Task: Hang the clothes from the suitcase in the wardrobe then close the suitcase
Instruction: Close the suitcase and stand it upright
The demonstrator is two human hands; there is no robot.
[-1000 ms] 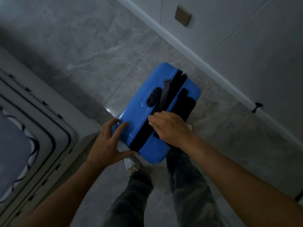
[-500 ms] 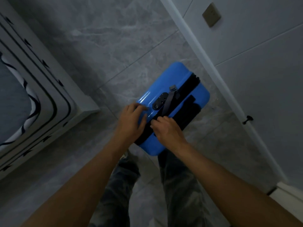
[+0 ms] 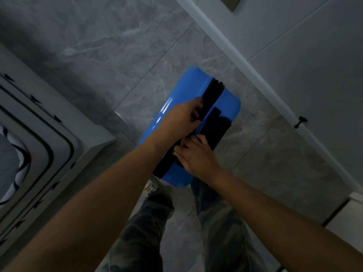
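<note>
On the suitcase, my left hand has moved further along the zip band.
Its fingers clamp the band; whether my right hand grips, I cannot tell; closing seems nearly done.

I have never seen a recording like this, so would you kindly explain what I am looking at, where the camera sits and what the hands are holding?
There is no machine here: a person works with bare hands, and the single picture comes from a camera worn on the head, looking down past both forearms. On the grey tiled floor stands a blue suitcase, its two shells together, with a black band running along its top. The left hand has its fingers curled in a grip at that band; exactly what they pinch is hidden. The right hand rests on the band nearer the person, and whether it pinches anything I cannot tell. Below are the person's trousers; a bed corner lies to the left.
</note>
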